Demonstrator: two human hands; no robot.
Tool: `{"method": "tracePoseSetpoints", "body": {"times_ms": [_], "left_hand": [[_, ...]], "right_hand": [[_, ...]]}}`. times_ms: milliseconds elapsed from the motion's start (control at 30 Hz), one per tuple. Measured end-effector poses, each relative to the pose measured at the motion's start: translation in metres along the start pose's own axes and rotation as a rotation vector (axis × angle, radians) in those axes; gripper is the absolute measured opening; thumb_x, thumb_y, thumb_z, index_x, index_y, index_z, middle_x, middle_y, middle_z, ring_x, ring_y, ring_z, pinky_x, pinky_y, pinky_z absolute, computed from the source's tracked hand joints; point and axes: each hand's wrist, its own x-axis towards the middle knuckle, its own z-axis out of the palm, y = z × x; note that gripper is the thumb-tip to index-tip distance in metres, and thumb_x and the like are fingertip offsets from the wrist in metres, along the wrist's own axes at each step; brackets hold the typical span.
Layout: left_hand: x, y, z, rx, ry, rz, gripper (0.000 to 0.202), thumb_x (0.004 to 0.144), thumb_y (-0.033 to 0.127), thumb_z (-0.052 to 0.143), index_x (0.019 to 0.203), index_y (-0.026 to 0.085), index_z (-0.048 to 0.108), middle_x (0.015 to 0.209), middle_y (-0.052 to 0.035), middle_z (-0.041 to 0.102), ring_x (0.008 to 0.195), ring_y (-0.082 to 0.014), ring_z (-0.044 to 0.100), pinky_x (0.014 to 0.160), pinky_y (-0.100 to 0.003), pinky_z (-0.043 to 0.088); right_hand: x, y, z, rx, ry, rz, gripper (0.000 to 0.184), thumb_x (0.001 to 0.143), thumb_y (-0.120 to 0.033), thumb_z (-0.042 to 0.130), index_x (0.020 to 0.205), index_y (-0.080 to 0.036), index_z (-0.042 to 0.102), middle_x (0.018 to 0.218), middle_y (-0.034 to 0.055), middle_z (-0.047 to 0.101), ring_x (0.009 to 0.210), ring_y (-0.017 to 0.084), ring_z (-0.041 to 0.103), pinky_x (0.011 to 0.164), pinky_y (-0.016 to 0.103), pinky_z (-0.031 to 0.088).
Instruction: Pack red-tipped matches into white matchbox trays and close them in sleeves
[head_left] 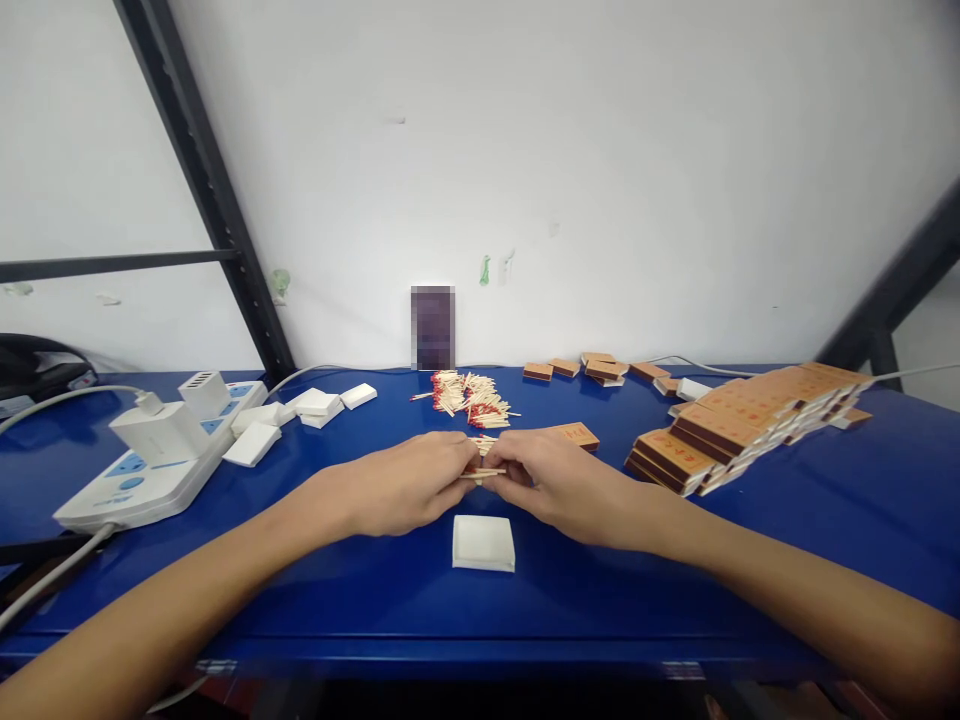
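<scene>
My left hand [420, 478] and my right hand [559, 482] meet at the middle of the blue table, fingertips closed around a few pale matchsticks [489, 472]. The matches lie crosswise between the two hands; how many there are is partly hidden by the fingers. Just in front of my hands lies a white matchbox tray [484, 543]. Beyond them is a loose heap of red-tipped matches [469, 395]. An orange matchbox [576, 435] lies behind my right hand, partly covered by it.
Stacked orange matchboxes [739, 420] spread across the right, with several more [600, 368] along the back. White trays [319, 403] lie at left beside a power strip [161, 490] with chargers and cables. A pixelated dark upright object [433, 328] stands against the wall.
</scene>
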Motion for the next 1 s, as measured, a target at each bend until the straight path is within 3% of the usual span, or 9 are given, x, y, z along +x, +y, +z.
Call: {"method": "tracePoseSetpoints", "body": {"times_ms": [167, 300, 467, 767, 1000], "left_hand": [[-0.011, 0.018, -0.005, -0.087, -0.069, -0.021, 0.018, 0.094, 0.027, 0.048, 0.082, 0.017, 0.057, 0.076, -0.0001, 0.057, 0.065, -0.0126, 0.051, 0.058, -0.025, 0.038], [-0.010, 0.018, 0.001, -0.133, -0.091, -0.044, 0.018, 0.091, 0.029, 0.055, 0.080, 0.016, 0.062, 0.074, 0.0003, 0.060, 0.061, -0.0107, 0.052, 0.052, -0.024, 0.034], [-0.008, 0.014, 0.002, -0.142, -0.090, -0.032, 0.012, 0.089, 0.027, 0.061, 0.086, 0.017, 0.068, 0.072, 0.0013, 0.063, 0.061, -0.0101, 0.055, 0.053, -0.023, 0.034], [-0.008, 0.013, -0.001, -0.118, -0.044, -0.023, 0.015, 0.087, 0.032, 0.064, 0.091, 0.020, 0.071, 0.072, 0.0014, 0.064, 0.063, -0.0114, 0.057, 0.063, -0.024, 0.041], [-0.007, 0.006, 0.000, -0.251, -0.059, -0.044, 0.014, 0.085, 0.031, 0.066, 0.089, 0.019, 0.071, 0.078, 0.0009, 0.067, 0.065, -0.0107, 0.059, 0.062, -0.022, 0.043]], "right_hand": [[-0.015, -0.018, -0.010, 0.206, -0.134, 0.049, 0.021, 0.091, -0.031, 0.054, 0.079, -0.018, 0.065, 0.069, -0.0007, 0.060, 0.060, 0.010, 0.050, 0.054, 0.021, 0.037], [-0.017, -0.019, -0.008, 0.229, -0.180, 0.059, 0.018, 0.088, -0.029, 0.058, 0.078, -0.016, 0.066, 0.067, -0.0006, 0.060, 0.055, 0.009, 0.047, 0.049, 0.020, 0.036], [-0.015, -0.016, -0.005, 0.133, -0.152, -0.023, 0.026, 0.090, -0.033, 0.056, 0.072, -0.015, 0.066, 0.065, -0.0007, 0.056, 0.053, 0.008, 0.041, 0.049, 0.021, 0.032], [-0.016, -0.008, -0.005, 0.308, -0.207, 0.097, 0.020, 0.085, -0.035, 0.063, 0.079, -0.017, 0.070, 0.060, -0.0032, 0.058, 0.052, 0.008, 0.046, 0.047, 0.020, 0.034], [-0.016, -0.006, -0.005, 0.236, -0.194, 0.046, 0.026, 0.087, -0.039, 0.059, 0.078, -0.017, 0.069, 0.062, -0.0024, 0.058, 0.053, 0.008, 0.044, 0.047, 0.021, 0.033]]}}
